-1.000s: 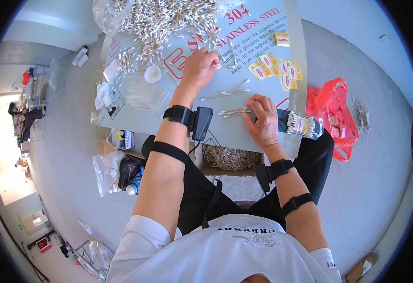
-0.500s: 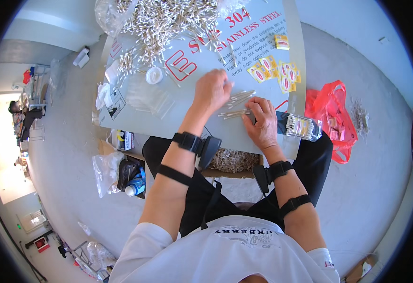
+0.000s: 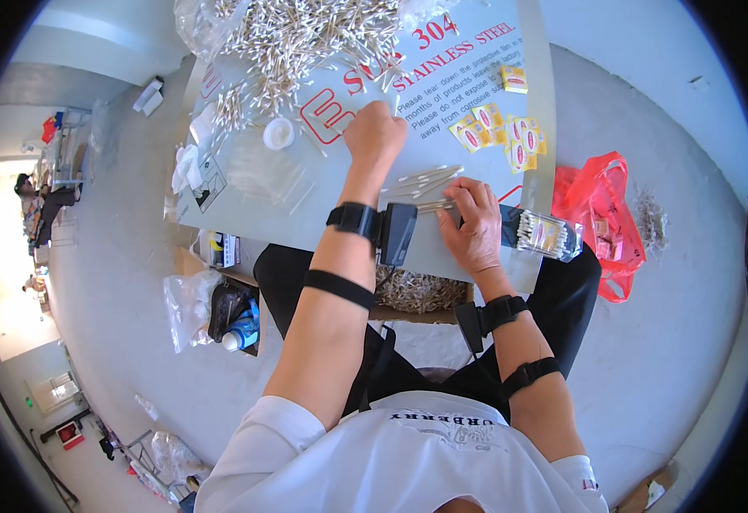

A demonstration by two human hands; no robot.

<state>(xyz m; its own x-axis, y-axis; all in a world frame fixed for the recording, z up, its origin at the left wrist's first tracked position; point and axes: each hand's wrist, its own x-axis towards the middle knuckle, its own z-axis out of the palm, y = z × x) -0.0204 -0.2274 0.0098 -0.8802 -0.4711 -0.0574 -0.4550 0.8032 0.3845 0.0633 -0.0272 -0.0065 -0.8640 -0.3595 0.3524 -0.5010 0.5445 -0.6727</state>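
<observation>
My left hand (image 3: 376,135) is closed over the table, near the large pile of cotton swabs (image 3: 306,43). A single cotton swab (image 3: 397,104) sticks up at its fingertips. My right hand (image 3: 475,224) rests near the table's front edge, its thumb and fingers closed on the ends of a few cotton swabs (image 3: 431,206). Several more loose swabs (image 3: 425,178) lie just beyond it. Beside that hand, to the right, a clear pack filled with swabs (image 3: 543,234) and a yellow card lies at the table edge.
Yellow printed cards (image 3: 521,144) lie at the table's right, near a small card stack (image 3: 514,79). Clear bags (image 3: 267,179) and a round white lid (image 3: 279,133) are at left. A red plastic bag (image 3: 600,214) hangs at right; a box of swabs (image 3: 423,292) stands below.
My left hand has moved away from me and slightly left, from the loose swabs toward the pile. My right hand has stayed in place on the swabs.
</observation>
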